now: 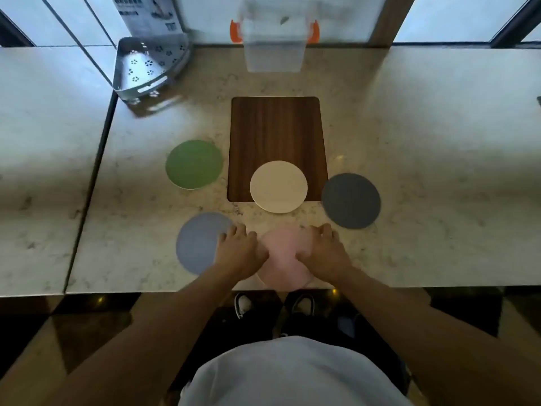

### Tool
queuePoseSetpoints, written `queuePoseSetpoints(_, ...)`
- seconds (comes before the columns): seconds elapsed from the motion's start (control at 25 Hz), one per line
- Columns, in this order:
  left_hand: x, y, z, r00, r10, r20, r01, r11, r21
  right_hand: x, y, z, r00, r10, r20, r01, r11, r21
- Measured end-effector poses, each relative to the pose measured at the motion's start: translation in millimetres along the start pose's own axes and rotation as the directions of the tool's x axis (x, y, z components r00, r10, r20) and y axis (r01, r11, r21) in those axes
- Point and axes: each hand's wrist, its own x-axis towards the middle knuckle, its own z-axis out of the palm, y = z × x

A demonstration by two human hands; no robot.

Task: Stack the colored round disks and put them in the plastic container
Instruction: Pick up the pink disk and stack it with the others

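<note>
Five round disks lie on the marble table. A pink disk (pixel 282 259) sits at the near edge, with my left hand (pixel 238 250) on its left side and my right hand (pixel 325 253) on its right side, thumbs resting on top. My left hand also covers the right rim of a blue-grey disk (pixel 196 243). A green disk (pixel 193 164) lies further left. A cream disk (pixel 278 186) overlaps the near end of the wooden board (pixel 276 127). A dark grey disk (pixel 350 200) lies to the right. The clear plastic container (pixel 275 51) with orange clips stands at the far edge.
A grey perforated corner rack (pixel 146 68) stands at the back left, with a printed sign (pixel 149 16) behind it. A seam (pixel 90 186) separates this table from another on the left. Below the near edge are the floor and my shoes (pixel 243 304).
</note>
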Motion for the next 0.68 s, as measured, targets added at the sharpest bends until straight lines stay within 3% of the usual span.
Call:
queuePoseSetpoints(0.2,-0.7,6.9,10.4,0.998,-0.057,0.007,0.056,0.959,-0.278,-6.9,2.3,11.7,0.993,0.117,0.018,-0.118,0.986,0.119)
queuePoseSetpoints(0.4,0.4,19.4,16.4,0.986,-0.138,-0.097,0.092,0.921,-0.379,-8.7,0.0,16.1,0.985,0.168,-0.046,-0.158,0.972,0.173)
queuePoseSetpoints(0.68,8.8,9.2,18.5,0.966,-0.257,-0.028,0.187,0.769,-0.611,-5.7,8.1,16.9,0.945,0.317,-0.080,-0.239,0.838,0.491)
